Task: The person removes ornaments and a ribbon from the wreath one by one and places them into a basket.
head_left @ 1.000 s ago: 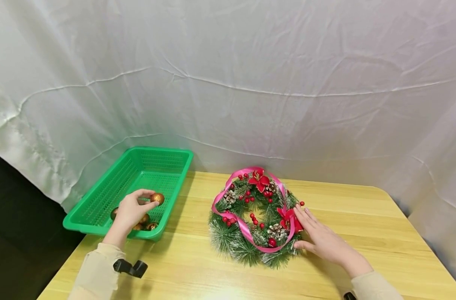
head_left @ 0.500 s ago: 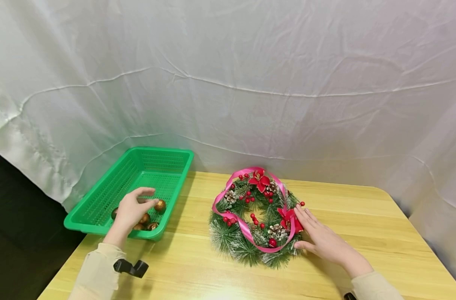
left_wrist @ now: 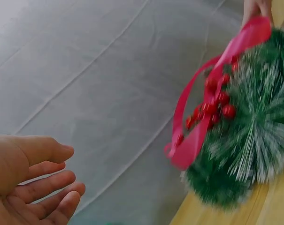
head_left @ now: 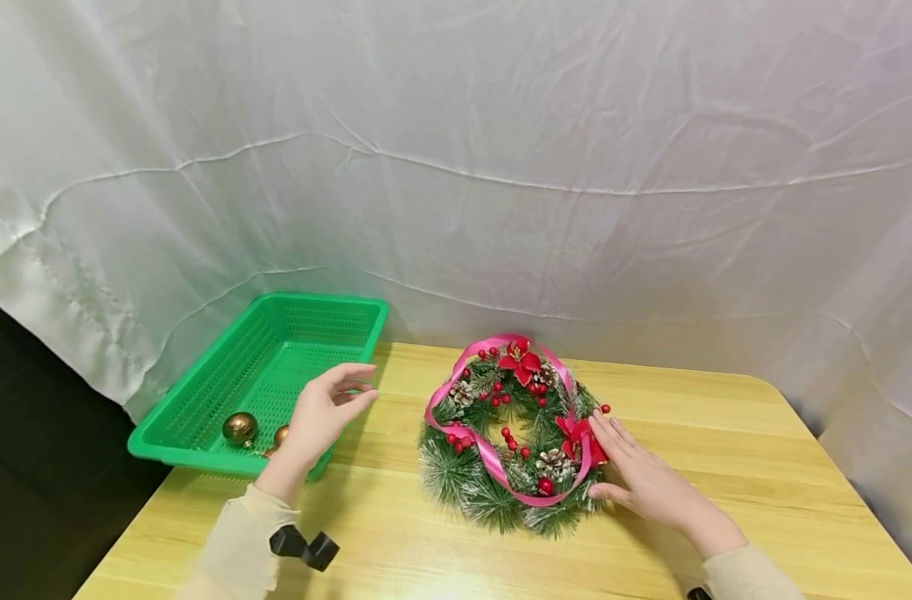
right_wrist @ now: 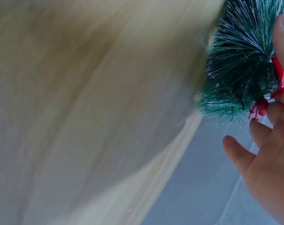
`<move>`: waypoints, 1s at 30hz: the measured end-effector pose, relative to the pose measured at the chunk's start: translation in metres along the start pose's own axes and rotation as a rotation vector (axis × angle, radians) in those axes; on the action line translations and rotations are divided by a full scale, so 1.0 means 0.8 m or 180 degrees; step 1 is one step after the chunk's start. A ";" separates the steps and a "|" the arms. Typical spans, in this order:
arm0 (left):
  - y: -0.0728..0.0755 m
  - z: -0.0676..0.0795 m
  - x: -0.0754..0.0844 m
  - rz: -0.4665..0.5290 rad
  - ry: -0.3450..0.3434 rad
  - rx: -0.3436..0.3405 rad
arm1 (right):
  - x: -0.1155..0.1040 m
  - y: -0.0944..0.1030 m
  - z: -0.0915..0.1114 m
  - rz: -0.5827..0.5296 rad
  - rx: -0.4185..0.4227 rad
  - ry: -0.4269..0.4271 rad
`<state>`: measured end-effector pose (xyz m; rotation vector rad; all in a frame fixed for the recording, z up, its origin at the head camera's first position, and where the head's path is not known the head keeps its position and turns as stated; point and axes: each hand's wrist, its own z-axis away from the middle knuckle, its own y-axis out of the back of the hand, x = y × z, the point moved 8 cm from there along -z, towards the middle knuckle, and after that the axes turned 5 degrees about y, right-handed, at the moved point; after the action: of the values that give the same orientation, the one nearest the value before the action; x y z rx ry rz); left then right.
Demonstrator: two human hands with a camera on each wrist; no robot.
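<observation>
My left hand (head_left: 324, 414) hovers over the right rim of the green basket (head_left: 163, 454), fingers loosely bent with nothing between them. In the left wrist view its thumb and fingers (left_wrist: 48, 185) stand apart. Inside the basket lie brown-gold bauble balls (head_left: 240, 428), some partly hidden behind the left hand. A green wreath (head_left: 486, 492) with red berries, pine cones, red flowers and a loose pink ribbon (head_left: 493, 462) lies flat on the table. My right hand (head_left: 651, 483) rests against the wreath's right side with straight fingers, by a red flower (head_left: 576, 437).
The wooden table (head_left: 764, 500) ends at a rounded back right corner. A pale grey cloth (head_left: 501, 208) hangs behind it. Dark material (head_left: 36, 450) fills the lower left, beside the basket.
The left hand, which pinched a gold bauble over the basket, let it go inside and moved right to the basket's rim. The right hand and wreath stayed put.
</observation>
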<state>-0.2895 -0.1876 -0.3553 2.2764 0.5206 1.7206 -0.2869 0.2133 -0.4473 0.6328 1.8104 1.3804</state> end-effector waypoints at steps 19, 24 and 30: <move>-0.115 -0.008 -0.041 0.0673 0.0460 -0.0304 | 0.002 -0.003 0.002 -0.0010 -0.0007 -0.0037; -0.128 -0.009 -0.049 0.0921 0.0403 -0.0462 | 0.003 -0.003 0.003 -0.0015 -0.0001 -0.0061; -0.136 -0.008 -0.061 0.1089 0.0523 -0.0629 | 0.003 -0.002 0.003 -0.0018 -0.0003 -0.0072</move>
<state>-0.3224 -0.1097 -0.4392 2.1896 -0.0181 2.0250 -0.2864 0.2159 -0.4500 0.6401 1.7924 1.3649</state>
